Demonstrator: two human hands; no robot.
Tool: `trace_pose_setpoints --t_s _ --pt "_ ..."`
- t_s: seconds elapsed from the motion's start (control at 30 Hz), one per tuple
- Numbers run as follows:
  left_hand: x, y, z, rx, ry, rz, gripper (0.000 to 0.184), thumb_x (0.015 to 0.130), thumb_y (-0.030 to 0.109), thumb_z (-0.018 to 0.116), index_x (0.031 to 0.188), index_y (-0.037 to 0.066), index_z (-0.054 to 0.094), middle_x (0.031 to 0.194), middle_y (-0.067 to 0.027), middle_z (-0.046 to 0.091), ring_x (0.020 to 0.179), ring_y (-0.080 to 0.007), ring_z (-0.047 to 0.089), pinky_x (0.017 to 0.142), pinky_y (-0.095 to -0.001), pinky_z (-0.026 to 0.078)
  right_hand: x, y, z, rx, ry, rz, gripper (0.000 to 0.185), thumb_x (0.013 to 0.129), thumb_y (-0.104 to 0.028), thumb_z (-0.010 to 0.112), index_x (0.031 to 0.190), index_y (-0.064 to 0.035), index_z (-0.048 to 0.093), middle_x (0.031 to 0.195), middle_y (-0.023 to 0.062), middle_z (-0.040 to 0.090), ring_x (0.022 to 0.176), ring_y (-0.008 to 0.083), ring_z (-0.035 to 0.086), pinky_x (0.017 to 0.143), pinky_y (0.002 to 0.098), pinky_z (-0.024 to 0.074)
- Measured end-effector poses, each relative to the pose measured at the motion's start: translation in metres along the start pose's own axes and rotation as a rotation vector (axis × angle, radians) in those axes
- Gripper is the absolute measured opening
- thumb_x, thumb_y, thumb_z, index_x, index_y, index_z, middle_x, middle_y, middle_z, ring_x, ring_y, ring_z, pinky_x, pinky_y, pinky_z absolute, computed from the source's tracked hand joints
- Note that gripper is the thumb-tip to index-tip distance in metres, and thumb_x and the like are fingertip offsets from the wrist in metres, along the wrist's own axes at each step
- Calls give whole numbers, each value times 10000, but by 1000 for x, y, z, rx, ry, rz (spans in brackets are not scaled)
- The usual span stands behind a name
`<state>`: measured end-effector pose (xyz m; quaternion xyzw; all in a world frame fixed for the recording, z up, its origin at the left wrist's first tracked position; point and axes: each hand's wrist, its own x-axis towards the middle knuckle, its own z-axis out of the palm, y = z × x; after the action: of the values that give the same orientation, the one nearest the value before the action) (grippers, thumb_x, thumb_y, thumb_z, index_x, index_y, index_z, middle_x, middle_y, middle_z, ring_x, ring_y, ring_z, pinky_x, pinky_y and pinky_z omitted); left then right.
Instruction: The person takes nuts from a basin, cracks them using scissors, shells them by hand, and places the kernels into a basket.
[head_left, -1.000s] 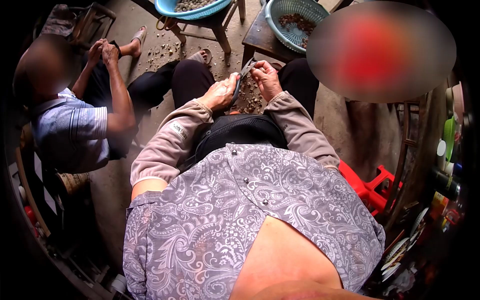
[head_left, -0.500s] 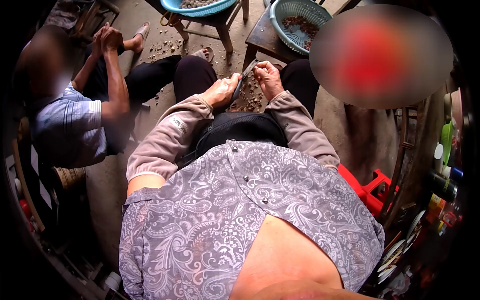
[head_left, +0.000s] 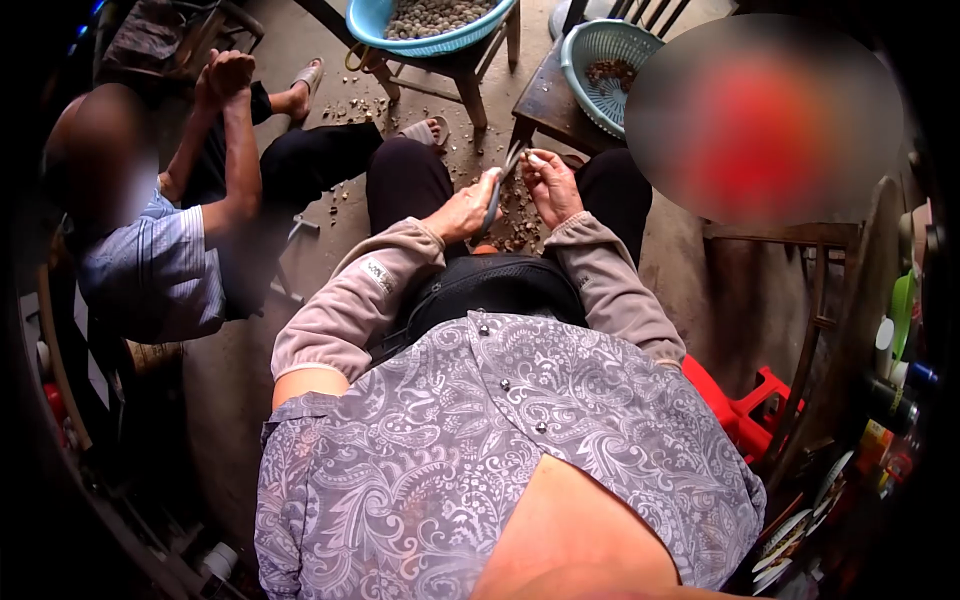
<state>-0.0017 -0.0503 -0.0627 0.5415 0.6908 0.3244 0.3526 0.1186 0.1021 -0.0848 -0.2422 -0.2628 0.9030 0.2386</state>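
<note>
Between my knees, my left hand (head_left: 466, 209) is wrapped round the dark handles of a scissor-like cutting tool (head_left: 493, 205), its metal blades pointing up and away from me. My right hand (head_left: 552, 186) is just right of the blade tips, with thumb and fingers pinched on a small light-brown piece (head_left: 528, 156), too small to name. Broken shell-like bits (head_left: 520, 222) lie on the floor below both hands.
A blue basin (head_left: 430, 43) of small round nuts stands on a stool ahead. Right of it, a blue-green basket (head_left: 590, 97) with brown pieces rests on a wooden seat (head_left: 556, 117). A seated person (head_left: 150, 265) is at left, a red stool (head_left: 740, 415) at right.
The view has shifted, so most things sit lower and further right. The blades look parted after appearing closed half a second ago. The person at left has raised their joined hands.
</note>
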Motion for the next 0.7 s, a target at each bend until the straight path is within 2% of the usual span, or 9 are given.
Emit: trace_pose_setpoints --t_s 0.17,0.37,0.47,0.5,0.6,0.63,0.7 --pt "0 5 6 178 109 79 663 783 87 529 1334 -18 173 846 -249 577 792 -421 586 681 -464 461 -2 6 5 -169 -10 -22 123 852 -50 602 953 -52 532 853 42 604 750 114 566 665 226 458" --pt "-4 16 -2 194 103 52 654 782 76 534 1320 -54 185 850 -269 580 778 -433 586 663 -464 462 -2 8 4 -228 -60 -13 117 848 -59 619 930 -52 536 799 18 577 657 88 516 609 209 434" --pt "-3 3 1 216 137 126 640 785 68 532 1312 -73 197 842 -271 580 762 -429 588 651 -463 461 1 10 5 -238 -37 -7 116 850 -63 619 933 -53 538 795 16 577 649 84 515 598 207 433" --pt "-4 17 -6 168 100 39 640 787 66 537 1311 -82 201 844 -277 581 762 -429 589 647 -467 458 2 9 5 -234 -50 -2 125 850 -65 622 941 -54 537 793 16 577 651 85 518 598 209 435" --pt "-4 12 -3 197 137 73 635 792 69 542 1308 -85 204 820 -279 584 746 -431 591 638 -470 456 3 10 7 -247 -44 4 133 851 -75 624 949 -53 537 794 18 580 663 87 524 610 208 436" --pt "-2 15 -4 157 89 -30 627 800 75 545 1314 -61 212 808 -279 593 737 -433 598 639 -471 460 0 6 14 -260 -33 12 133 858 -85 616 957 -46 538 811 18 582 689 88 533 629 207 437" --pt "0 18 -6 154 68 -95 546 842 87 503 1311 -8 242 830 -285 606 761 -422 617 649 -465 478 3 8 6 -317 -65 -42 149 873 -88 595 998 -28 542 854 24 570 742 87 534 655 211 433"
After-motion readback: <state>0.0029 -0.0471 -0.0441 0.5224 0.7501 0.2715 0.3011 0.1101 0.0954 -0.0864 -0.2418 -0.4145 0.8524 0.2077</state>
